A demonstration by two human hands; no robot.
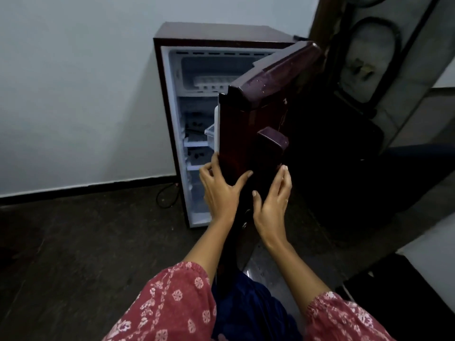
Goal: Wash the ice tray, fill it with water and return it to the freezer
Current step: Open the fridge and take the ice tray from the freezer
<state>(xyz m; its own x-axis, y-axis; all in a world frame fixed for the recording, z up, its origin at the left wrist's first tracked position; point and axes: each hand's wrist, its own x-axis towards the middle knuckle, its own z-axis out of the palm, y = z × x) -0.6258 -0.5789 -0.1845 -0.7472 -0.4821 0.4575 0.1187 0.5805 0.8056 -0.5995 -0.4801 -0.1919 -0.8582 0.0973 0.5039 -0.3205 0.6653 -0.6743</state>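
Note:
A small maroon fridge (170, 99) stands against the white wall with its door (266, 99) swung partly open. In the freezer box at the top lies a white ice tray (213, 81). My left hand (219, 190) grips the door's free edge, fingers wrapped around the inner side and thumb on the front. My right hand (272, 200) hovers just in front of the door below its handle (270, 143), fingers apart and holding nothing.
Lit white shelves (195, 143) fill the fridge below the freezer box. A black power cable (163, 195) loops on the dark floor at the fridge's left. A dark doorway and wooden frame (322, 18) lie behind the door on the right.

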